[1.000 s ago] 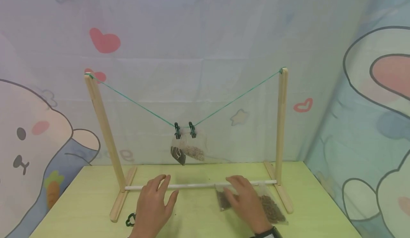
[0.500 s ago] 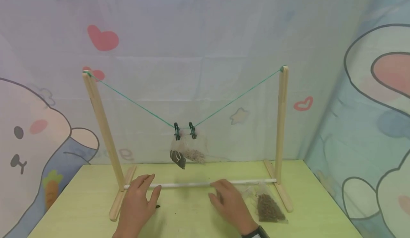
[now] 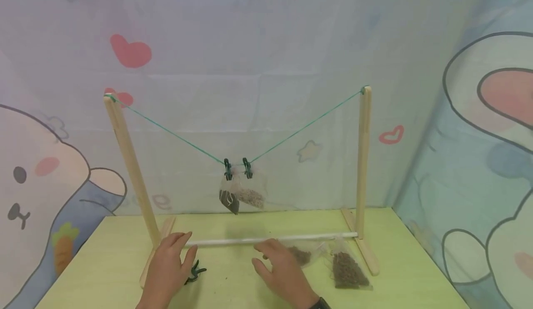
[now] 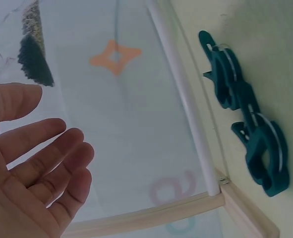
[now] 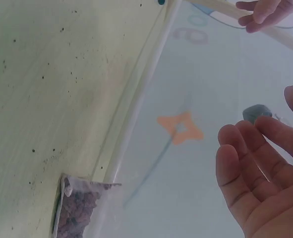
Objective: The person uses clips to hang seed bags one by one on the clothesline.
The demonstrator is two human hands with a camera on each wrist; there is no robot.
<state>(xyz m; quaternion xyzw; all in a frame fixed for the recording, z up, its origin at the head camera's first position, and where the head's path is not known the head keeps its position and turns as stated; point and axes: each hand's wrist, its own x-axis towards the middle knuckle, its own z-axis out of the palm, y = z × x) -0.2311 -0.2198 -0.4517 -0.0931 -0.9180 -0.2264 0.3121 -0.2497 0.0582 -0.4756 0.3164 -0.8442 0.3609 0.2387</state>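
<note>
My left hand hovers over the table's left side, fingers relaxed and holding nothing. Close by it lie dark green spring clips; the left wrist view shows two clips end to end on the table. My right hand is also loose and holds nothing, left of two clear bags on the table. One bag of brown bits is partly behind that hand; the bigger bag lies further right. From a green string two more clips hold a bag of dark bits and a bag of pale bits.
Two wooden posts on flat feet carry the string. A white rod joins them low down, just beyond the hands. Behind the table hangs a printed cloth. Small dark specks dot the tabletop.
Both hands have moved left, empty. The smaller bag on the table shows more clearly beside the right hand, and the clips now appear right of the left hand. The hanging bags stay on the string.
</note>
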